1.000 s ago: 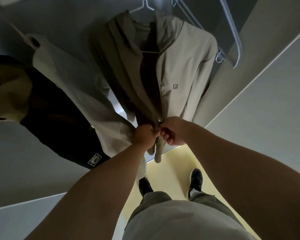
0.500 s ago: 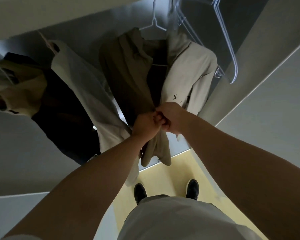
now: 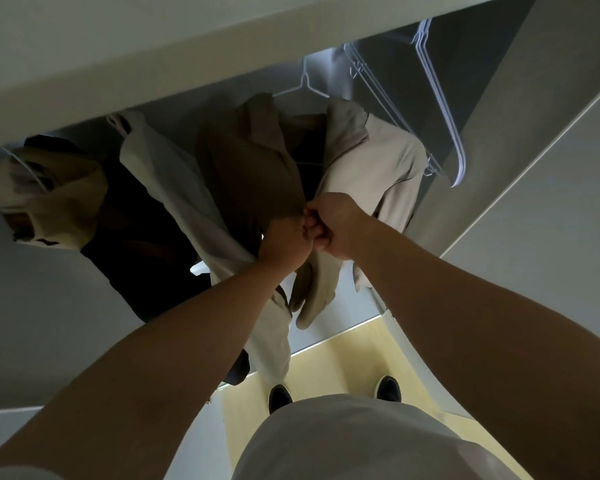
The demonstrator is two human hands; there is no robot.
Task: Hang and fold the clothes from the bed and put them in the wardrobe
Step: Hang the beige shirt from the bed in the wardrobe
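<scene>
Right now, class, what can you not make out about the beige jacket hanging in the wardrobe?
Head view:
- Fastening on the beige jacket: hidden behind the left hand and right hand, which grip its front.
- Rail holding the hanger: cut off by the wardrobe's top panel.
- Dark garment: too shadowed to identify.

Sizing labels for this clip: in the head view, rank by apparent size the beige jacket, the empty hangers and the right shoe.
Largest: beige jacket.
Then: empty hangers, long but thin.
Smallest: right shoe, partly hidden by the person's clothing.
</scene>
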